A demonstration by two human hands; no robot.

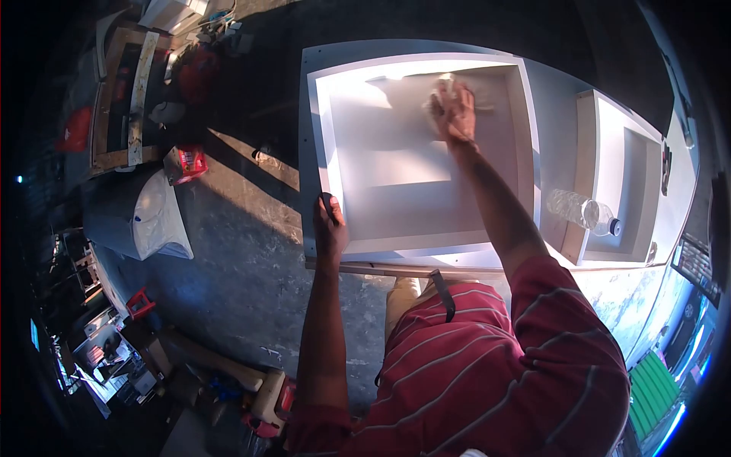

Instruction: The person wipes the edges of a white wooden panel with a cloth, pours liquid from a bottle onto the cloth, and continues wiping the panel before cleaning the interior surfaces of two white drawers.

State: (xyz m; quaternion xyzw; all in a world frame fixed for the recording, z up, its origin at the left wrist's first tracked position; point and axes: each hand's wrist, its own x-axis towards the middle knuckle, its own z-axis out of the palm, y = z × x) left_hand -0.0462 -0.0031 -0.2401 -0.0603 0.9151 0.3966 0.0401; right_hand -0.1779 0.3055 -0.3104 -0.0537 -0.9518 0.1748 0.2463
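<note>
A white box-like drawer (426,251) with raised walls lies on a larger white panel (307,114). My right hand (457,114) is inside the drawer, near its far wall, pressing a pale cloth (445,80) onto the bottom; both are smeared by motion. My left hand (330,236) is at the drawer's left wall, fingers closed around a small dark object (327,202) whose kind I cannot make out. To the right of the drawer, a clear plastic bottle (575,208) with a dark cap lies on its side.
A second white frame (586,152) stands at the right end of the panel. On the floor to the left are a red box (187,164), a white curved piece (160,217) and a wooden frame (141,99). Clutter fills the lower left.
</note>
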